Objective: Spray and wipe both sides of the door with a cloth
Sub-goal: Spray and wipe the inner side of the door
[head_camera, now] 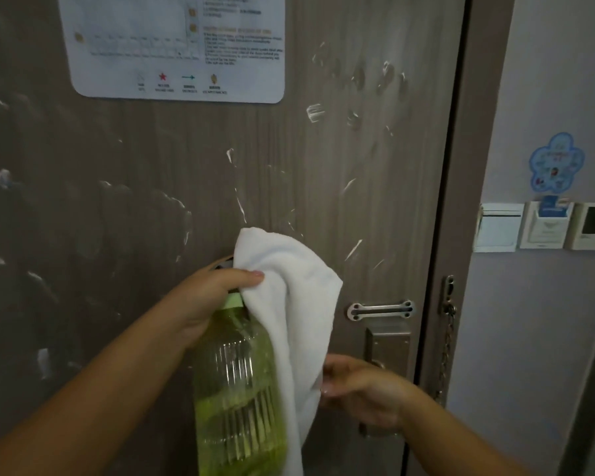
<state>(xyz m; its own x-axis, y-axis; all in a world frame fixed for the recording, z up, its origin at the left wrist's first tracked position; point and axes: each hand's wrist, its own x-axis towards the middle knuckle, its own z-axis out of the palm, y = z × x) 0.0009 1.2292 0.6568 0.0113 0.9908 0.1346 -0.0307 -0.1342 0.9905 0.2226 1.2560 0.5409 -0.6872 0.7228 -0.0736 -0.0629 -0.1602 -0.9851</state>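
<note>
One door (323,166), one white cloth (289,286), one green spray bottle (237,389), two hands: left (207,300), right (361,389). One notice sheet (172,46), one door chain (448,334), one flower sticker (555,163), three wall panels (500,228).

The cloth (289,304) hangs right of the bottle (237,389) (both before the door (117,201)), notice (172,46) above.

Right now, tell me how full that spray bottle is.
Partly full. Yellow-green liquid fills the lower part of the clear spray bottle; the upper body looks mostly see-through. Its base is out of frame.
</note>
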